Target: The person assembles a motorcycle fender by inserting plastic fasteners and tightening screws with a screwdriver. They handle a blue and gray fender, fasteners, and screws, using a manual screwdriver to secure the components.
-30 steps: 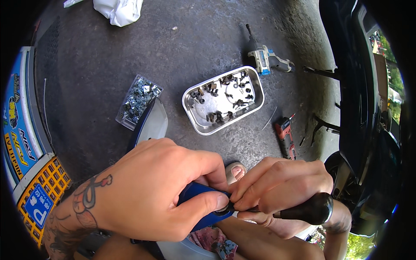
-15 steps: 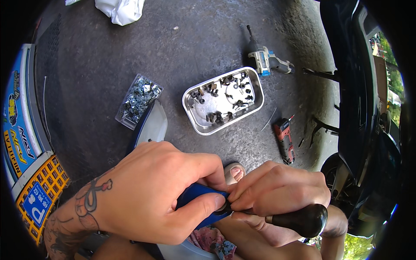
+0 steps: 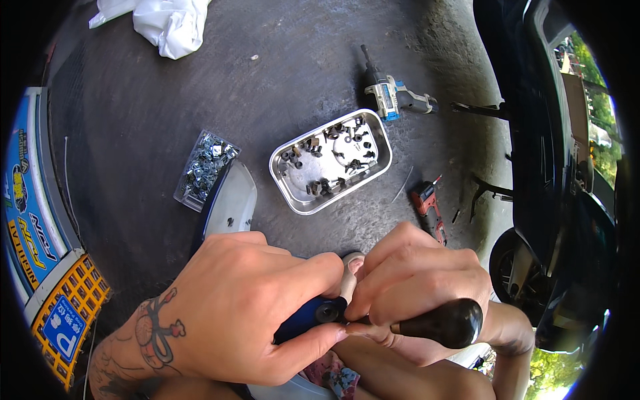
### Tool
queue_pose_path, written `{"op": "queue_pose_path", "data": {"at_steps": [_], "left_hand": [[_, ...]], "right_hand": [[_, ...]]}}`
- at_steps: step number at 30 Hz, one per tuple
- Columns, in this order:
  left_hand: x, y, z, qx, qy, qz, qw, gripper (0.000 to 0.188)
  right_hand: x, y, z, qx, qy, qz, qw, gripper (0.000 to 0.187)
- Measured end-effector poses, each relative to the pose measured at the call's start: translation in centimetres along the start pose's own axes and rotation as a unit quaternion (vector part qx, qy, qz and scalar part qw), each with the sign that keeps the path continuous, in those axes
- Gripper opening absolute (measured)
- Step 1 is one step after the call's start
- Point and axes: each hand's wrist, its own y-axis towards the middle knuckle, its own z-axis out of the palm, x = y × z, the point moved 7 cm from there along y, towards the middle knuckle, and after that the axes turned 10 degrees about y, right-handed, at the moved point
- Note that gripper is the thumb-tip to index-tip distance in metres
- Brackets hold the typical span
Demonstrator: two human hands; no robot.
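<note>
My left hand (image 3: 267, 300) is closed around the edge of a blue and grey plastic panel (image 3: 237, 193), which passes beneath it. Between the hands, a round black rubber-looking piece (image 3: 327, 311) sits at the panel's blue end. My right hand (image 3: 420, 280) is closed on a hand tool with a bulbous, glossy dark handle (image 3: 445, 325). Its thin shaft runs toward the black piece, and the fingertips hide most of the tip. The two hands' fingertips are close together there.
A metal tray (image 3: 277, 170) of dark fasteners lies ahead on the floor. Left of it is a clear box (image 3: 200, 170) of metal clips. A grey-blue power driver (image 3: 390, 97) and a red one (image 3: 428, 210) lie rightward. A dark vehicle (image 3: 533, 167) stands at right.
My left thumb has moved off the round black piece, which now shows more fully. Both hands have shifted slightly left, and the view has moved a little.
</note>
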Motion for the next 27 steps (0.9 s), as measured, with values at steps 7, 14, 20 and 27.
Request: {"op": "queue_pose_path", "data": {"at_steps": [7,14,20,27], "left_hand": [[-1.0,0.4,-0.3,-0.012,-0.030,0.016,0.999,0.022],[-0.9,0.4,-0.1,0.013,-0.020,0.010,1.000,0.022],[-0.8,0.5,-0.2,0.020,-0.029,0.025,0.999,0.031],[-1.0,0.0,-0.6,0.028,-0.038,0.021,0.999,0.023]], "right_hand": [[0.2,1.0,-0.8,-0.150,0.081,0.110,0.979,0.054],[3.1,2.8,-2.0,-0.009,-0.134,0.019,0.991,0.033],[5.4,4.8,1.0,0.114,-0.400,-0.016,0.909,0.028],[4.1,3.6,1.0,0.219,-0.450,-0.019,0.865,0.048]]}}
